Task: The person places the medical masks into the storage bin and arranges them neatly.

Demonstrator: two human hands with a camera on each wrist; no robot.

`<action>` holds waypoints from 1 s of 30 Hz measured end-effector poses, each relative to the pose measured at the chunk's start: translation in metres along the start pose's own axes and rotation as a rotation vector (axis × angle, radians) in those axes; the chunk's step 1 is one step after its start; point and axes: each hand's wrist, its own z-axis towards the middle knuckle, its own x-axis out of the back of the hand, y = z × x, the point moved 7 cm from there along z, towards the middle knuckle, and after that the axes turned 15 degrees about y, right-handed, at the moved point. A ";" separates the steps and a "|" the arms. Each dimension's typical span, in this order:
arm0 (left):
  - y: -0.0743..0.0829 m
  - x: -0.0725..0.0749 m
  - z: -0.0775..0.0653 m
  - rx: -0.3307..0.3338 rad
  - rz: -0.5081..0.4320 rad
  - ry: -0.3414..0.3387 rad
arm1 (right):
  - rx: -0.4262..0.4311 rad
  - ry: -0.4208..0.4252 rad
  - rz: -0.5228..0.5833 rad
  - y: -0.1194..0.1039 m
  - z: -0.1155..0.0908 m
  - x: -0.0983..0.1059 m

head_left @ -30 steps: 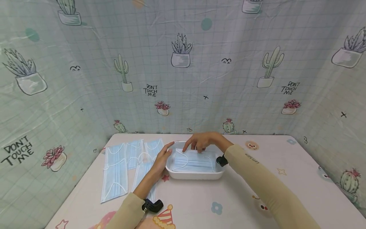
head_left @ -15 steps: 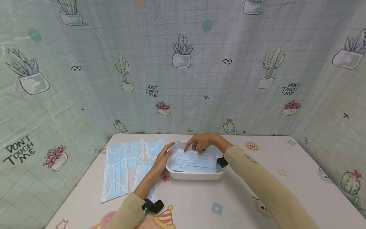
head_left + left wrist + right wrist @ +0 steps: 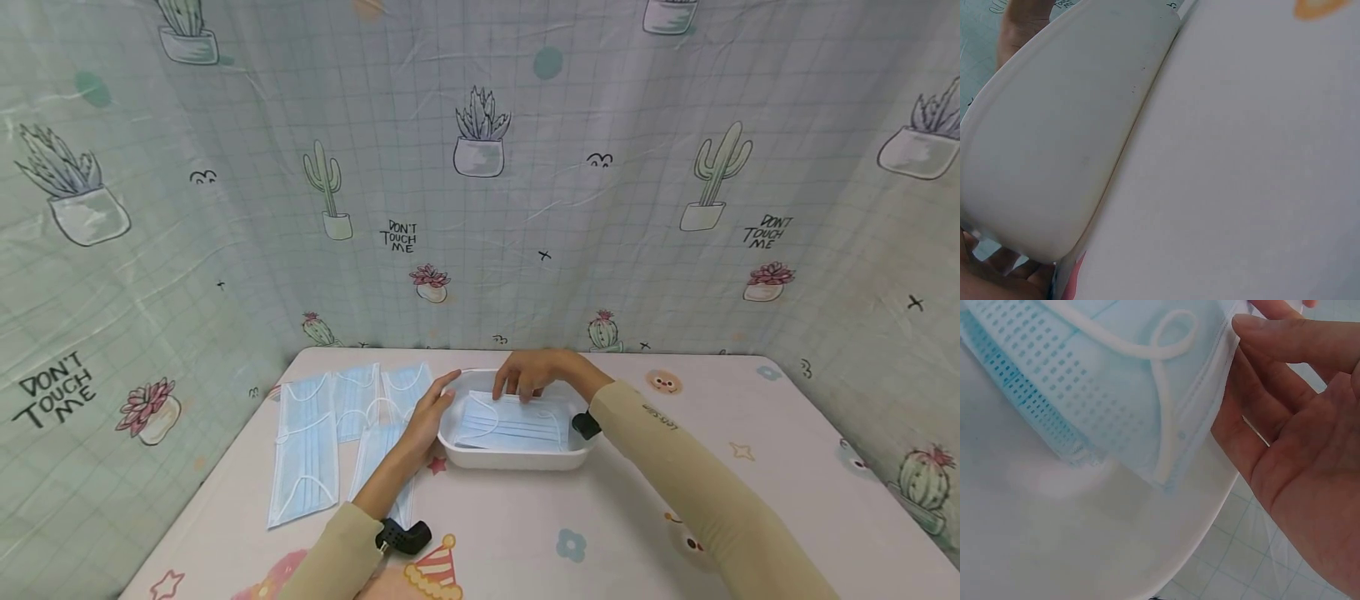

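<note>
A white plastic basin [image 3: 513, 460] stands on the table with light-blue pleated face masks in it. My left hand [image 3: 427, 414] holds the basin's left end, and its bent fingers show at the basin's corner in the left wrist view. Over the basin's far side, my right hand [image 3: 534, 372] pinches the far edge of the top face mask [image 3: 517, 427]. The right wrist view shows the thumb on that edge, the fingers behind it, and a looped white ear strap [image 3: 1163, 394]. Beneath lies at least one more mask [image 3: 1035, 403]; how many is hidden.
Left of the basin, several more face masks [image 3: 303, 450] lie flat on the pale printed tablecloth [image 3: 510, 533], one partly under my left forearm. A grid-patterned curtain [image 3: 540, 208] with cactus drawings hangs behind the table and along both sides.
My right hand has shifted very slightly right along the mask's far edge. The left hand and the basin stay in place; the head view has drifted a little.
</note>
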 end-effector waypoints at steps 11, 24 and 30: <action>0.000 0.000 0.001 -0.011 0.013 0.010 | -0.037 0.011 -0.039 0.002 0.001 -0.002; 0.001 0.000 0.000 -0.010 0.013 0.023 | -0.032 0.015 -0.027 0.006 0.002 -0.005; 0.001 0.000 0.000 -0.009 0.014 0.019 | -0.020 -0.002 -0.023 0.005 -0.001 -0.005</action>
